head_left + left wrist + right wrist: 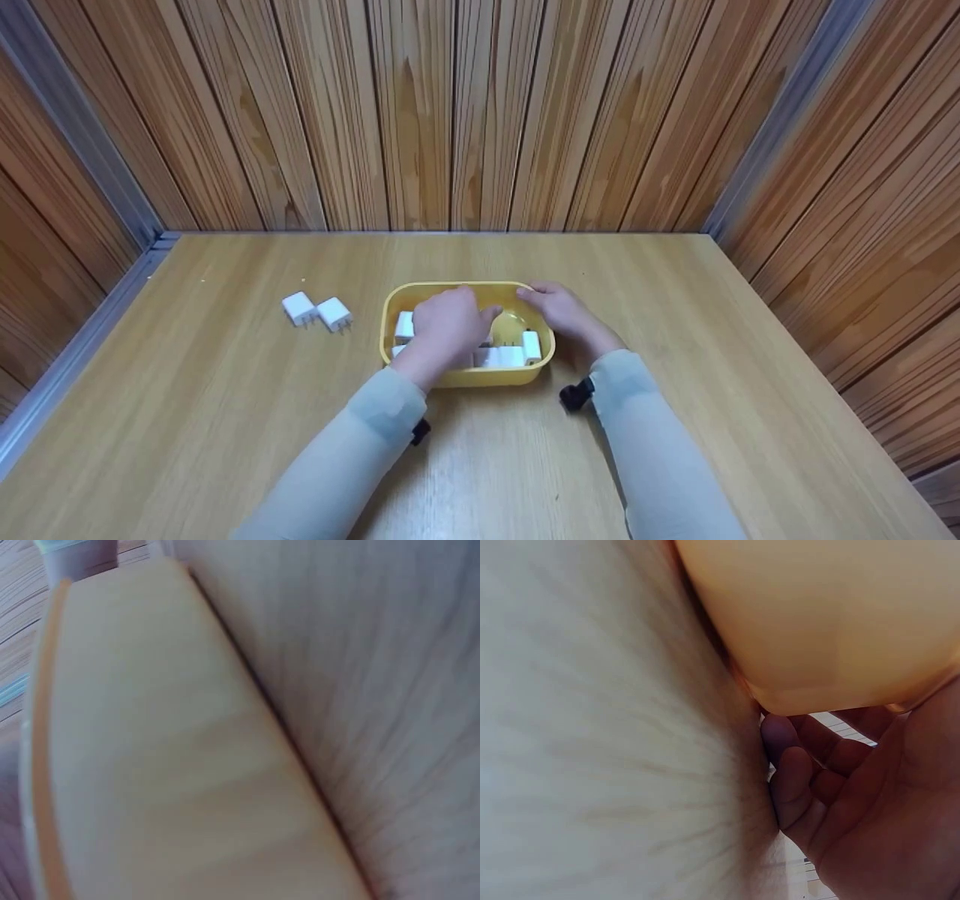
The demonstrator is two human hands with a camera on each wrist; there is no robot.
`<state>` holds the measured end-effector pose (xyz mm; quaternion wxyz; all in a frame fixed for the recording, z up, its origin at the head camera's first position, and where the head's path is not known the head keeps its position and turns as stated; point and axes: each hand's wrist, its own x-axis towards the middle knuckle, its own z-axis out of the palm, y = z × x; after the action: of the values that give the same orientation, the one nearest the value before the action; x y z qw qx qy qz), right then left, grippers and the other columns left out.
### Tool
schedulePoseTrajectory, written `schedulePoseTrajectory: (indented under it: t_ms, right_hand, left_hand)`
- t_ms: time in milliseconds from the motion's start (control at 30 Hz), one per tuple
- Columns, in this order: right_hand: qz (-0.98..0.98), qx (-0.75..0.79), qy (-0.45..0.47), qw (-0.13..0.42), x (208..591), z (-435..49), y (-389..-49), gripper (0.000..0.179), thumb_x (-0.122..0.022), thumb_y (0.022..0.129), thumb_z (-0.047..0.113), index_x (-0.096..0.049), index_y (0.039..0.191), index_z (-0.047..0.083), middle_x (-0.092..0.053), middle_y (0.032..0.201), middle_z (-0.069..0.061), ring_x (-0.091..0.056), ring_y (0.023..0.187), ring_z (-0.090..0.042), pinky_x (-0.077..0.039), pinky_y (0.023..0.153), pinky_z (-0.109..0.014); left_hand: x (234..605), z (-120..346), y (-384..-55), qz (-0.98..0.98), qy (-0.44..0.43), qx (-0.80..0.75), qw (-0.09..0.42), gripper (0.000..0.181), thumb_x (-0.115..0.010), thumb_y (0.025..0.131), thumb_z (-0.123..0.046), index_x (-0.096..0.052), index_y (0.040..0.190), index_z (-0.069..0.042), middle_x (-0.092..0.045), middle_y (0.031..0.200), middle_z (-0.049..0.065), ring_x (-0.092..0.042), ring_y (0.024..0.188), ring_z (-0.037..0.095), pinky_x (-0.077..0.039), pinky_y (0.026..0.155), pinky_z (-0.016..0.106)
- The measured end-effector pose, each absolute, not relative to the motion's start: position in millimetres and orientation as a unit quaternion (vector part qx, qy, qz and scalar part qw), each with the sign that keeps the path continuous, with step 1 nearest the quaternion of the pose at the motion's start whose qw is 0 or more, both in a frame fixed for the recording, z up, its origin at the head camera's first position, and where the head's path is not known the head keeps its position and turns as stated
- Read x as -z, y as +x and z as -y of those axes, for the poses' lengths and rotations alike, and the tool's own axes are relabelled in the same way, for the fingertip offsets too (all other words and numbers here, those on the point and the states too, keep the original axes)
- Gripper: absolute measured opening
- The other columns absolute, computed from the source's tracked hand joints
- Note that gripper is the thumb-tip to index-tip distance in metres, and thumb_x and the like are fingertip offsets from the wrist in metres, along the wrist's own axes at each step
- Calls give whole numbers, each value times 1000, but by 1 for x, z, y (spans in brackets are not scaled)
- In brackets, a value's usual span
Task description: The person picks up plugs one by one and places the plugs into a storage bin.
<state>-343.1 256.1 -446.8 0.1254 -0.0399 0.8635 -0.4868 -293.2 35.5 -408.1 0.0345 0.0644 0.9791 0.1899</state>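
A yellow plastic basket (pixel 463 377) stands on the table with several white charger plugs (pixel 513 356) inside, most of them along its near side. My left hand (pixel 451 321) reaches down into it from above, thumb pointing right. Its fingertips are hidden behind the hand, so I cannot tell whether they hold a plug. At the basket's right end my right hand (pixel 566 311) grips the rim, thumb on top. The right wrist view shows that hand's curled fingers (pixel 791 780) low against the basket's outer wall (pixel 817 630). The left wrist view is mostly filled by the basket's side (pixel 172 750).
Two more white charger plugs (pixel 334 314) lie side by side on the table (pixel 225 405), left of the basket, metal prongs showing. Wood-panelled walls (pixel 487 112) close off the back and both sides. Dark wrist cameras (pixel 576 395) stick out from the sleeves.
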Motion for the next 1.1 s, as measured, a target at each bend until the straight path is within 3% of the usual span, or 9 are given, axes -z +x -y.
schedulePoseTrajectory:
  t_ms: [233, 500, 667, 800, 1100]
  right_hand:
    - [-872, 472, -48, 118, 448, -256, -344, 58, -52, 118, 41, -57, 157, -2, -67, 148, -20, -62, 140, -36, -43, 124, -52]
    - [-863, 488, -41, 127, 448, -257, -342, 59, -54, 116, 45, -61, 154, -1, -69, 143, -18, -62, 136, -33, -41, 125, -53]
    - [-865, 485, -38, 127, 447, -257, -341, 61, -54, 116, 45, -59, 155, -1, -68, 144, -18, -60, 138, -33, -38, 126, -53]
    - [-857, 495, -22, 141, 446, -257, -340, 64, -54, 116, 47, -56, 159, 0, -64, 152, -18, -56, 145, -34, -34, 129, -53]
    - [-853, 501, -5, 148, 446, -256, -339, 69, -53, 115, 52, -51, 163, 2, -57, 161, -18, -50, 153, -35, -29, 132, -54]
  left_hand:
    - [395, -20, -290, -973, 76, -219, 2, 58, -56, 111, -65, -72, 114, -10, -61, 79, 3, -61, 70, 23, -44, 60, 37]
    - [390, 4, -285, -957, 97, -253, -107, 58, -56, 112, -61, -76, 124, -8, -76, 94, 6, -67, 72, 22, -51, 59, 38]
    - [388, 25, -285, -946, 103, -271, -142, 59, -54, 114, -60, -76, 127, -6, -72, 83, 5, -60, 63, 21, -44, 53, 35]
    - [387, 46, -286, -944, 86, -282, -150, 58, -54, 114, -59, -75, 128, -7, -69, 80, 4, -61, 65, 23, -45, 57, 37]
    - [388, 88, -296, -943, 26, -314, -102, 62, -54, 113, -61, -70, 133, -5, -77, 105, 12, -70, 88, 30, -58, 79, 47]
